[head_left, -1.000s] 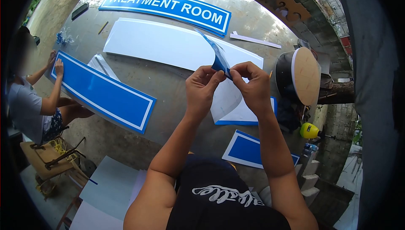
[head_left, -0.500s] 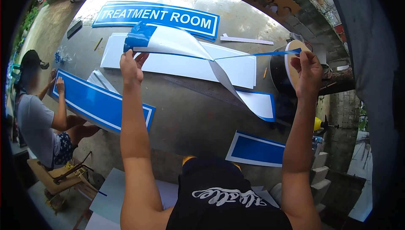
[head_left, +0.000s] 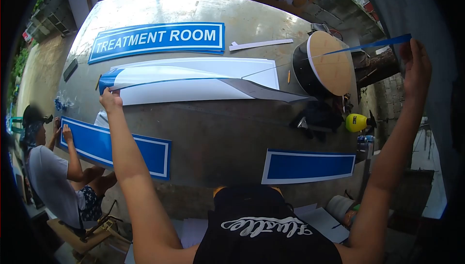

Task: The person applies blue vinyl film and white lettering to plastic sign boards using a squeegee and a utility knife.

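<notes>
My left hand (head_left: 112, 100) is closed on the left end of a long sheet of blue and white sticker vinyl (head_left: 169, 74). The sheet curls over white boards (head_left: 267, 66) on the table, and its right part twists to show a grey side. Far out to the right, my right hand (head_left: 416, 68) pinches the end of a narrow blue vinyl strip (head_left: 382, 44). This strip stretches taut and thin back to the sheet's edge near its middle. A blue sign with white "TREATMENT ROOM" lettering (head_left: 160, 39) lies beyond the boards.
At the left a seated person (head_left: 53, 177) touches a blue white-bordered panel (head_left: 145, 152). Another such panel (head_left: 310, 166) lies at the near edge. A round wood-topped object (head_left: 332, 63), a yellow spray bottle (head_left: 357, 122), a pencil (head_left: 289, 76) and a white strip (head_left: 261, 45) are also there.
My right hand has moved far right, drawing the blue strip longer. My left hand has moved left and lower with the sheet, which now lies flatter over the boards.
</notes>
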Demonstrator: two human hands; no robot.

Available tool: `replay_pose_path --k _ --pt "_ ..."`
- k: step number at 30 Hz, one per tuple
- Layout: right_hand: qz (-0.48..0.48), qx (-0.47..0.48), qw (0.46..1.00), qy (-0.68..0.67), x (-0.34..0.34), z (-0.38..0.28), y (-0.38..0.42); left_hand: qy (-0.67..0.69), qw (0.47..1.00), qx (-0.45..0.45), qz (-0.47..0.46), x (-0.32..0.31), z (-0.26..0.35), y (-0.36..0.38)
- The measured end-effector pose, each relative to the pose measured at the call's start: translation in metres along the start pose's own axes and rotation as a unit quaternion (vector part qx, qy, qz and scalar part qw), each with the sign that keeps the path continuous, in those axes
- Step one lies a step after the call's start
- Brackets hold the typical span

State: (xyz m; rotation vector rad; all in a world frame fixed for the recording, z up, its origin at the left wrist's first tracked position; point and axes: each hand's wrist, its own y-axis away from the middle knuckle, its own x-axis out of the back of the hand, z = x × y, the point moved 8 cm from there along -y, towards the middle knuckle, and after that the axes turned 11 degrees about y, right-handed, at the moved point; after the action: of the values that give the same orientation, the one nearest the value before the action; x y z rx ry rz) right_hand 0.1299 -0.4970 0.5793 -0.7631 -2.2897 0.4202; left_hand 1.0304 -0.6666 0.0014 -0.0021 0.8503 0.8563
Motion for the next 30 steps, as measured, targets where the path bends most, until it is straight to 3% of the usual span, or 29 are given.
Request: replay_pose_path --k 4,7,9,11,12,13,14,15,16,17,18,19,20,23,27,29,30 --pt "0.014 0.041 0.998 0.048 0.077 -0.005 -0.060 -0.013 0.990 -0.087 0.110 -0.022 0.030 0.051" --pt "0.042 0.142 0.982 0.115 0.121 -0.039 -0.072 -0.083 0.993 -0.053 -0.060 0.032 0.012 -0.018" --pt "0.051 0.150 0.980 0.120 0.137 -0.073 -0.076 -0.132 0.990 -0.004 0.053 0.032 0.010 0.018" --pt "0.056 0.075 0.993 0.067 0.131 -0.117 -0.078 -0.261 0.954 0.016 0.146 0.017 -0.002 0.077" --pt "0.047 0.253 0.932 0.254 0.120 -0.160 -0.068 -0.360 0.916 0.011 0.178 0.002 -0.013 0.112" --pt "0.035 0.412 0.805 0.424 0.102 -0.191 -0.050 -0.482 0.863 -0.059 0.139 -0.029 -0.030 0.155" --pt "0.016 0.542 0.620 0.567 0.075 -0.201 -0.027 -0.576 0.796 -0.183 -0.009 -0.054 -0.061 0.186" --pt "-0.004 0.521 0.708 0.476 0.070 -0.214 -0.024 -0.561 0.795 -0.179 -0.142 -0.114 -0.080 0.268" --pt "-0.025 0.493 0.783 0.378 0.062 -0.225 -0.022 -0.458 0.824 -0.073 -0.324 -0.161 -0.115 0.330" --pt "-0.029 0.502 0.781 0.371 0.058 -0.232 -0.023 -0.409 0.792 0.028 -0.452 -0.197 -0.149 0.387" --pt "-0.032 0.512 0.778 0.363 0.054 -0.239 -0.023 -0.450 0.685 -0.020 -0.573 -0.222 -0.178 0.427" --pt "-0.009 0.561 0.696 0.448 0.055 -0.249 -0.025 -0.509 0.606 -0.036 -0.610 -0.245 -0.198 0.450" --pt "0.016 0.598 0.604 0.527 0.052 -0.253 -0.024 -0.554 0.566 -0.081 -0.605 -0.266 -0.217 0.453" --pt "0.070 0.540 0.526 0.653 0.042 -0.269 -0.010 -0.601 0.510 -0.167 -0.592 -0.286 -0.276 0.431" --pt "0.079 0.320 0.851 0.408 0.106 -0.263 -0.034 -0.591 0.535 -0.165 -0.580 -0.285 -0.303 0.409" --pt "0.121 0.182 0.956 0.198 0.147 -0.256 -0.045 -0.586 0.574 -0.143 -0.554 -0.275 -0.284 0.413" --pt "0.126 0.173 0.954 0.210 0.160 -0.257 -0.043 -0.584 0.581 -0.141 -0.548 -0.265 -0.280 0.414"
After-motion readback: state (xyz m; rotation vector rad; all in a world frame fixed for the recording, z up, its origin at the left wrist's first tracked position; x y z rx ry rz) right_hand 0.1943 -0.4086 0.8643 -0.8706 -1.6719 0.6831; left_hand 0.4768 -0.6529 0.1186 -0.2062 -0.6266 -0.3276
